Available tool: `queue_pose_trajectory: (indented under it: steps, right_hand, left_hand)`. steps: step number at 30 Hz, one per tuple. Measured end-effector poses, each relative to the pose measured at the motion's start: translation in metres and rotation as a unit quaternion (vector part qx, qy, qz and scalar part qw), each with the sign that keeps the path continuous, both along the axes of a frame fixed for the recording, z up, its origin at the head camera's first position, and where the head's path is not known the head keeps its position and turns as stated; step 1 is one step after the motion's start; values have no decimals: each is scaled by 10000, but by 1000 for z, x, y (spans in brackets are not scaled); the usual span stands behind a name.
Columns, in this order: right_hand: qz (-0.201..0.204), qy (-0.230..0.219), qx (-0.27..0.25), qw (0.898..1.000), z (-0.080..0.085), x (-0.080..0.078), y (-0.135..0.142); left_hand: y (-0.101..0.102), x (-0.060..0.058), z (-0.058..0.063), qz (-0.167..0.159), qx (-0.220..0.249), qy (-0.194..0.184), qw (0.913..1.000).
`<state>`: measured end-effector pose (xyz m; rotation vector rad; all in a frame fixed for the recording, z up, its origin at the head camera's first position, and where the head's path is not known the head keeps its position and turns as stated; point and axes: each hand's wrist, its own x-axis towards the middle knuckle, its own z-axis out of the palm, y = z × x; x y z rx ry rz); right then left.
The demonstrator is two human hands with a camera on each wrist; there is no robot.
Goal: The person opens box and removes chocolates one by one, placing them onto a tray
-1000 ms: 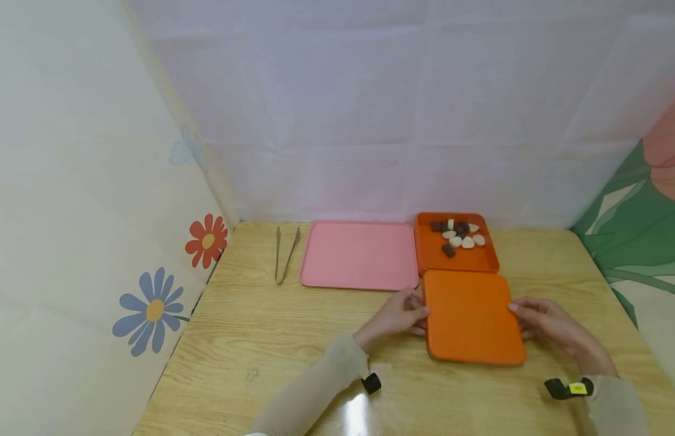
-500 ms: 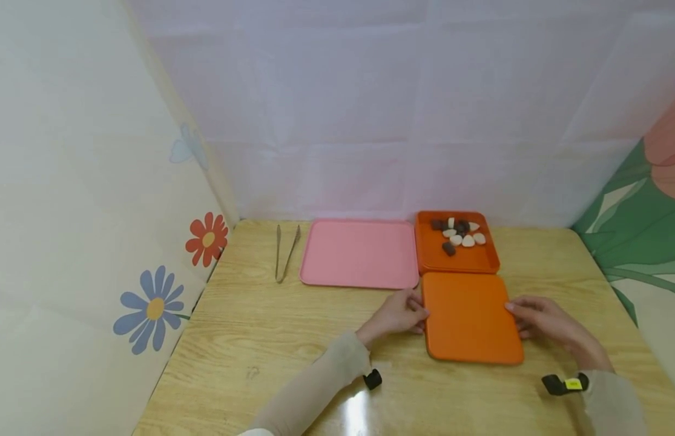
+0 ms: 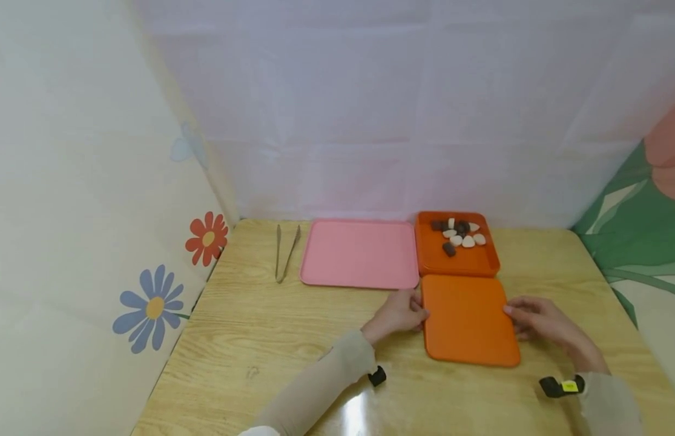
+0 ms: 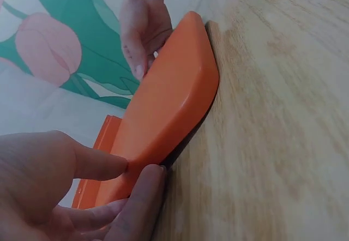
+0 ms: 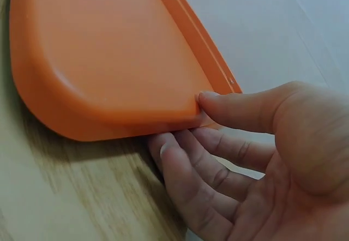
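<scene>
1. While both hands are holding the lid [image 3: 470, 321] by its opposite sides, it is hanging low over the table [image 3: 233, 339], directly in front of the box [image 3: 459, 260]; whether any edge is touching down, the pictures are not making clear.
2. The left hand [image 3: 397, 312] is pinching the lid's left side, its thumb pressing the rim and its fingers curling below.
3. The right hand [image 3: 541, 321] is pinching the other side, its thumb lying on the upper edge and its fingers tucking underneath; both hands are opening no wider than the rim.
4. The person is seemingly lowering the lid, and doing that well probably means moving both hands at one pace and keeping the lid level.
5. Because fingers are sitting under the rim, the person should be easing them outward as the edges are meeting the table, not letting the lid drop.
6. The far edge is lying close to the box, so a bump could be jostling the loose pieces [image 3: 462, 233] inside.
7. Compared with a second ago, the lid is looking slightly smaller, probably lower, and is uncovering more of the box's front wall; the right hand is sitting a little farther left, while the tray [image 3: 361, 254] and tongs [image 3: 284, 260] are keeping their places.
</scene>
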<state>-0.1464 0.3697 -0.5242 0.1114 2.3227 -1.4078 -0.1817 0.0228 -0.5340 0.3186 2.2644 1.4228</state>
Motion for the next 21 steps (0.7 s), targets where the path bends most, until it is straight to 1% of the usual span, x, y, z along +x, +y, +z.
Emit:
queue_pose_trajectory:
  steps: [8, 12, 14, 15, 18, 19, 21]
  right_hand:
    - [-22, 247, 212, 9995, 0, 0, -5]
    - [37, 426, 512, 9978, 3, -1, -9]
    - [177, 650, 865, 9940, 3, -2, -11]
    - [281, 795, 1068, 9907, 4, -2, -12]
    - [418, 1099, 1586, 9803, 4, -4, -14]
    - [460, 1158, 1691, 9777, 4, -5, -14]
    - [465, 1148, 1765, 9765, 4, -5, -15]
  left_hand:
    - [0, -1, 4, -129, -454, 248, 9986]
    - [-1, -2, 4, -135, -599, 370, 9974]
    - [0, -2, 4, -109, -688, 439, 9966]
    - [0, -2, 4, -99, -744, 490, 9960]
    - [0, -2, 3, -50, -900, 616, 9940]
    - [0, -2, 3, -38, -954, 659, 9933]
    - [0, -2, 2, -39, -1002, 697, 9925]
